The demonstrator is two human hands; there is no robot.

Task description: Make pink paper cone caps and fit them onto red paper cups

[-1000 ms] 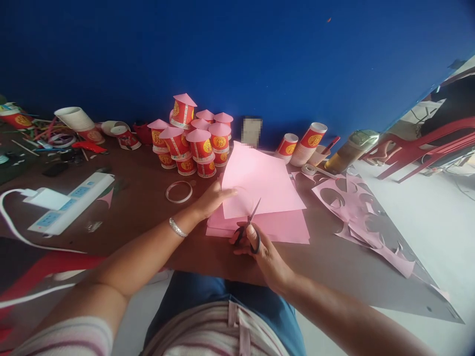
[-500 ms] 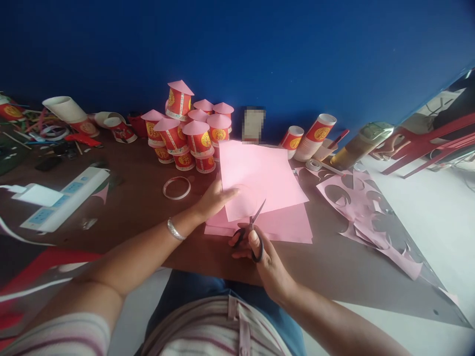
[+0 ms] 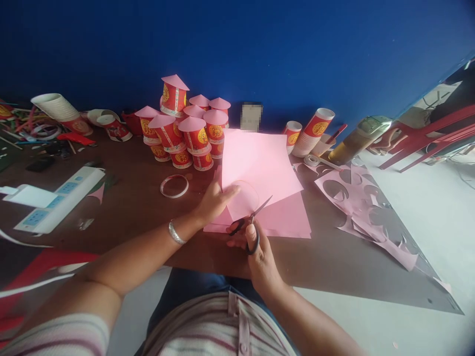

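Observation:
A pink paper sheet (image 3: 260, 160) is pinched at its left edge by my left hand (image 3: 217, 200), thumb on top and the other fingers underneath. A drawn circle (image 3: 247, 198) shows near the sheet's lower left corner. Black-handled scissors (image 3: 253, 217) sit in my right hand (image 3: 261, 257), thumb through one loop. Their blades point up and right, at the sheet's lower edge by the circle; whether they touch the paper I cannot tell. More pink sheets (image 3: 287, 217) lie on the table beneath.
Red paper cups with pink cone tops (image 3: 193, 136) are stacked at the back. A tape roll (image 3: 174, 187) and a power strip (image 3: 61, 198) lie left. Cut pink scraps (image 3: 365, 212) cover the right side. Stacked cups (image 3: 315, 131) and a bottle (image 3: 359, 141) lean behind.
The held sheet has turned slightly, and more of the drawn circle shows. The scissors have tilted further to the right, still at the lower edge. The camera view has shifted a little.

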